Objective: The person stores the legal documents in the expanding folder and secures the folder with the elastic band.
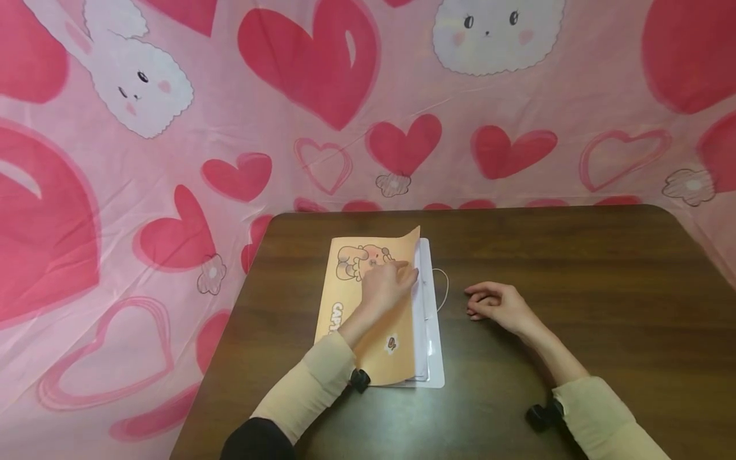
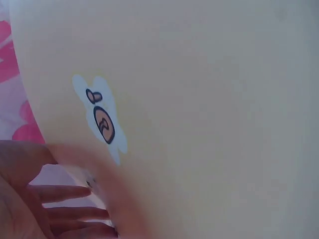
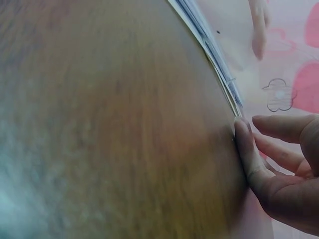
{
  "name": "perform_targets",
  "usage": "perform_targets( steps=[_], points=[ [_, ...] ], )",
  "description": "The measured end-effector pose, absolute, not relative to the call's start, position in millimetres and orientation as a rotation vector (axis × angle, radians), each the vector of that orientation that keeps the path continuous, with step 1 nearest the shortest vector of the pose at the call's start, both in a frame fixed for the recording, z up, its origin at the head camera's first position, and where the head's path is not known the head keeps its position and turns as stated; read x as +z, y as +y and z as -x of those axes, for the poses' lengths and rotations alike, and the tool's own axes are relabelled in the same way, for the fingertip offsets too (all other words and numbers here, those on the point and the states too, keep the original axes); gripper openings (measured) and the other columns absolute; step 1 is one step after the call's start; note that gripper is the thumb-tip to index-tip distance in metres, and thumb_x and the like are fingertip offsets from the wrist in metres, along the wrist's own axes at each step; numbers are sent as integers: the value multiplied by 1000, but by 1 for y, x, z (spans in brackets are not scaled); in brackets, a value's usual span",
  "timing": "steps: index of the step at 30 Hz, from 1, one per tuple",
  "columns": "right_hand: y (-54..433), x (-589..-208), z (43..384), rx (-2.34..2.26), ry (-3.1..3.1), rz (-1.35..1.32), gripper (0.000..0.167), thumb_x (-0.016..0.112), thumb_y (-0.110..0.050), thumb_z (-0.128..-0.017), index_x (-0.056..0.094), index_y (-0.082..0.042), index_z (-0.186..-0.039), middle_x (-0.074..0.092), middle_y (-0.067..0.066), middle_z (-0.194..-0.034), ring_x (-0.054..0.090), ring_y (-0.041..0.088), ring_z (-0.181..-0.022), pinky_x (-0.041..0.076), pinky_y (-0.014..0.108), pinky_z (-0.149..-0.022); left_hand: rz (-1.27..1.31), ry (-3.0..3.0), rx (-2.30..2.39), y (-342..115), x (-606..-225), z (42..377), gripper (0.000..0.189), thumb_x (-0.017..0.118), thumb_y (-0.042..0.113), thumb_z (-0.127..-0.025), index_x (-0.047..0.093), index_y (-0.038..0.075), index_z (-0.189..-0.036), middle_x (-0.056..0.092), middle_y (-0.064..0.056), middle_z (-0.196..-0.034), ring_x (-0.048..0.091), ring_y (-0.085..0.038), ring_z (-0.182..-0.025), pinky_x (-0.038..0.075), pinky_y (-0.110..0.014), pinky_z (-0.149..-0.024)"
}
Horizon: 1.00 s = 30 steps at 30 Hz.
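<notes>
A notebook with an orange cover (image 1: 397, 314) lies on the table in the head view, its cover printed with a cartoon animal and white lettering. My left hand (image 1: 384, 289) pinches the cover's right edge, which bends up off the white pages (image 1: 423, 345). In the left wrist view, the thumb of the left hand (image 2: 22, 191) lies on the cover's face while the other fingers reach behind its edge. To the right of the notebook, my right hand (image 1: 503, 308) hovers low with fingers loosely bent and nothing in them.
A pale elastic cord (image 1: 446, 291) loops out from the notebook's right side. The dark wooden table (image 1: 604, 287) has rounded far corners. Behind it hangs a pink cloth (image 1: 276, 121) with hearts and rabbits. Each sleeve carries a black wrist device (image 1: 360, 381).
</notes>
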State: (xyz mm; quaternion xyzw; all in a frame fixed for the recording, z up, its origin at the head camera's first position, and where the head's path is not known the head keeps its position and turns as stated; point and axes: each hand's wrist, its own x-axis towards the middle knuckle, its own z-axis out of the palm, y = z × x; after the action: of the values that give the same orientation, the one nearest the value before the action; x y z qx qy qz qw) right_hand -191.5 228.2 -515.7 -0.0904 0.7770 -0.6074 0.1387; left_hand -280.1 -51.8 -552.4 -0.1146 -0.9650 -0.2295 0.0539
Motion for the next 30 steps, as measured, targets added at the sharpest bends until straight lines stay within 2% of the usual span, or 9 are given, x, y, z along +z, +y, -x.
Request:
perform_targets(
  steps=[3, 4, 7, 9, 11, 13, 19, 23, 30],
  points=[
    [228, -515, 192, -1751, 2248, 261, 38, 68, 4, -105, 60, 21, -137, 73, 29, -109, 78, 6, -88, 68, 27, -80, 446, -3016, -516, -48, -555, 276, 49, 62, 67, -103, 83, 24, -112, 71, -3, -71, 59, -16, -61, 40, -33, -49],
    [227, -515, 192, -1750, 2249, 260, 37, 67, 4, -105, 60, 21, -137, 73, 28, -109, 78, 6, -88, 68, 27, -80, 493, -3057, -441, -48, -554, 274, 51, 63, 70, -102, 81, 24, -113, 75, -6, -78, 64, -20, -65, 44, -35, -49],
    [227, -515, 193, -1742, 2249, 262, 37, 66, 4, -105, 59, 22, -137, 73, 26, -107, 78, 6, -87, 68, 27, -79, 607, -3181, -231, -45, -549, 264, 70, 72, 79, -91, 73, 23, -133, 78, -17, -129, 77, -35, -106, 61, -46, -67],
    [227, -514, 194, -1736, 2245, 255, 37, 66, 4, -105, 59, 22, -137, 73, 24, -106, 78, 6, -87, 68, 27, -79, 640, -3263, -188, -44, -543, 257, 97, 81, 81, -81, 60, 23, -156, 58, -25, -161, 66, -46, -137, 65, -55, -83],
    [227, -513, 193, -1730, 2237, 250, 38, 66, 4, -105, 58, 23, -137, 73, 23, -105, 78, 6, -87, 68, 27, -79, 627, -3329, -204, -44, -534, 248, 118, 89, 78, -74, 45, 24, -168, 37, -26, -175, 46, -52, -156, 63, -62, -97],
    [228, -512, 193, -1717, 2240, 244, 39, 67, 3, -105, 58, 22, -138, 73, 24, -106, 78, 7, -87, 68, 27, -79, 615, -3359, -203, -44, -524, 240, 125, 93, 74, -71, 38, 25, -172, 30, -24, -179, 36, -50, -163, 60, -62, -104],
    [229, -509, 194, -1673, 2274, 226, 40, 69, 2, -104, 60, 20, -138, 73, 27, -108, 77, 7, -86, 68, 26, -80, 618, -3346, -149, -45, -491, 219, 122, 95, 69, -73, 38, 26, -172, 33, -18, -179, 37, -42, -163, 44, -69, -122],
    [229, -510, 194, -1660, 2291, 230, 40, 69, 2, -104, 60, 20, -138, 73, 26, -108, 77, 7, -85, 67, 26, -80, 715, -3337, -238, -57, -493, 223, 121, 94, 70, -74, 37, 29, -172, 30, -17, -180, 33, -43, -165, 31, -76, -128],
    [228, -511, 193, -1657, 2267, 222, 43, 72, 0, -103, 59, 19, -140, 73, 22, -108, 77, 8, -84, 67, 26, -80, 958, -3382, -548, -124, -475, 230, 120, 92, 59, -83, 24, 27, -177, 9, -15, -186, 5, -44, -173, 3, -79, -133]
  ],
)
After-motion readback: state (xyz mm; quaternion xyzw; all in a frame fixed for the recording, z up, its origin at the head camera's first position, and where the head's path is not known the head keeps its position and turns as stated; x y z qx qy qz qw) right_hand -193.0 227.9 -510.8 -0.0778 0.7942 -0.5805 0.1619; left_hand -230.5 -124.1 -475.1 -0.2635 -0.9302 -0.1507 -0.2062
